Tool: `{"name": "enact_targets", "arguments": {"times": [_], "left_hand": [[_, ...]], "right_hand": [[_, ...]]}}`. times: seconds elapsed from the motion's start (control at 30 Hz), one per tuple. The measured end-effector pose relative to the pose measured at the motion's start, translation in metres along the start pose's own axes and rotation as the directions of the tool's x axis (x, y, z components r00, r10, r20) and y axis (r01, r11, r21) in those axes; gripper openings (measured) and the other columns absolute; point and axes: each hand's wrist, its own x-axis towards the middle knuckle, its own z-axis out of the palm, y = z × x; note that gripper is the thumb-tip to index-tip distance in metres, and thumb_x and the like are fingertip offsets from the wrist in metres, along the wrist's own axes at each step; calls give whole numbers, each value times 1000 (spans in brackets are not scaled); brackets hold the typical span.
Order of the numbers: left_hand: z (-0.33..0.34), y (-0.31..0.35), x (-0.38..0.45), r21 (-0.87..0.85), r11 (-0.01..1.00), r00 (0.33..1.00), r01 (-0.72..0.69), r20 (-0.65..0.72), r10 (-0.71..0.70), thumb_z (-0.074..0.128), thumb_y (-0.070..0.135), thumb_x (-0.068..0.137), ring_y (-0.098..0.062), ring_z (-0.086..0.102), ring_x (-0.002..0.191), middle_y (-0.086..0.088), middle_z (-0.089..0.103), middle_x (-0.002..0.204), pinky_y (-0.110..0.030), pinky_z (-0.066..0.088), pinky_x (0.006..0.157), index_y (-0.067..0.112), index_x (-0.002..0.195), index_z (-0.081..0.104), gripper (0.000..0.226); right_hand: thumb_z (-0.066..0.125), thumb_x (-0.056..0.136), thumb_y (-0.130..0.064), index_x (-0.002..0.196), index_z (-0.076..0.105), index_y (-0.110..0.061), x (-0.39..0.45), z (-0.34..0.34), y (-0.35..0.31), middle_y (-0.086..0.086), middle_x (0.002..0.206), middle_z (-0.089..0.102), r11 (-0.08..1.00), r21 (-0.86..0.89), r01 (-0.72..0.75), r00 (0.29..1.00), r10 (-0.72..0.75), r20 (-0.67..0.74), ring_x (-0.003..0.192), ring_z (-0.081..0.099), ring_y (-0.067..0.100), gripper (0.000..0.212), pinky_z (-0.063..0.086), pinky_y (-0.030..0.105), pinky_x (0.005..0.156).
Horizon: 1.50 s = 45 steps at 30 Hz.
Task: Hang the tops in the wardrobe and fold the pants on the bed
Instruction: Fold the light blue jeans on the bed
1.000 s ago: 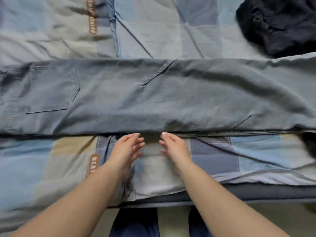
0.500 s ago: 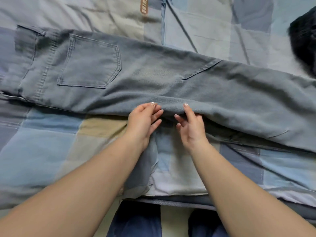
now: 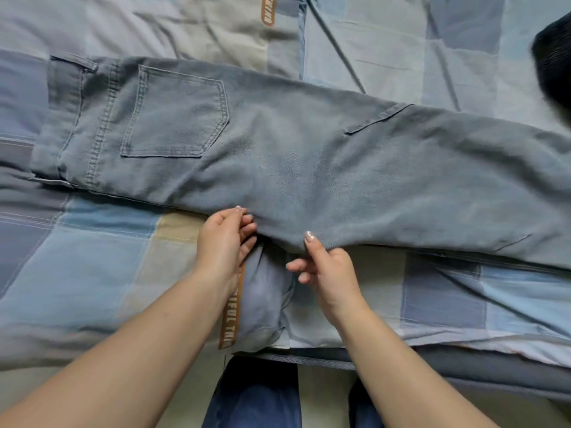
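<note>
Nearest, blue-trousered legs (image 3: 256,396) stood against the near edge of the bed (image 3: 92,273), which carried a patchwork cover in blue, grey and beige. Left hand (image 3: 224,239) pinched the near edge of the grey-blue jeans (image 3: 324,168), fingers curled on the fabric. Right hand (image 3: 327,270) pinched the same edge just to the right, thumb on top. Jeans lay lengthwise across the bed, folded leg on leg, waistband left, back pocket (image 3: 176,122) uppermost. A dark garment (image 3: 553,72) lay far right.
</note>
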Motion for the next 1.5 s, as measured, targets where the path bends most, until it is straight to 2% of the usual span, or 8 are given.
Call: {"name": "enact_targets", "arguments": {"times": [0.2,0.33,0.43,0.63,0.9,1.03,1.27,1.5], "left_hand": [[-11,-8,8,-105,990,994,98,49,-93,57,20,95,-11,64,105,-3,68,106,-25,55,76,14,111,52,18],[-4,0,15,-220,957,978,188,133,-162,54,13,95,-13,65,92,-4,68,99,-28,54,77,13,104,58,9],[-3,0,19,-209,955,973,212,140,-186,56,14,94,-10,63,85,-1,67,92,-26,53,73,16,96,59,4],[-16,6,31,-342,913,969,221,182,-167,60,16,91,-25,67,102,-14,66,117,-39,60,74,3,127,56,38],[-43,8,53,-336,937,986,101,-91,-139,63,2,88,-26,70,88,-17,65,117,-35,57,52,0,126,51,40],[-58,11,74,-351,931,987,103,-78,-138,63,-1,87,-27,68,96,-19,65,117,-37,58,57,-1,128,52,42],[-83,26,112,-455,883,988,113,-41,-148,67,5,85,-28,68,98,-17,67,116,-41,59,62,3,126,57,42],[-120,65,146,-532,847,984,-6,-153,-89,73,19,81,-29,69,99,-11,69,113,-60,53,79,12,124,61,45]], "right_hand": [[54,94,-13,84,46,-19,4,19,-5,-11,69,67,946,303,-115,987,73,146,57,64,7,14,34,11,38],[65,88,-21,104,64,-15,30,32,5,-2,101,70,970,-222,98,988,-68,136,76,69,14,17,54,23,56],[64,82,-34,91,71,-11,41,40,2,7,85,74,880,-423,216,976,-207,68,80,70,22,27,55,46,82],[39,101,-27,57,52,-8,18,42,16,-1,31,45,902,-409,138,990,-127,54,30,44,6,49,34,20,48],[58,93,-22,66,45,-11,-8,31,43,-1,37,48,973,-229,-2,981,-43,-189,31,40,4,33,34,18,41],[54,95,-26,62,53,-12,-28,20,36,3,53,63,934,-356,24,996,-51,-68,36,45,9,35,38,20,42],[57,93,-23,100,64,-29,48,73,-31,-6,102,67,738,-531,416,898,-425,113,93,61,10,12,46,24,85],[50,96,-35,150,23,-21,118,139,-52,-3,158,20,838,-492,235,970,-169,175,145,18,12,62,15,35,119]]}}
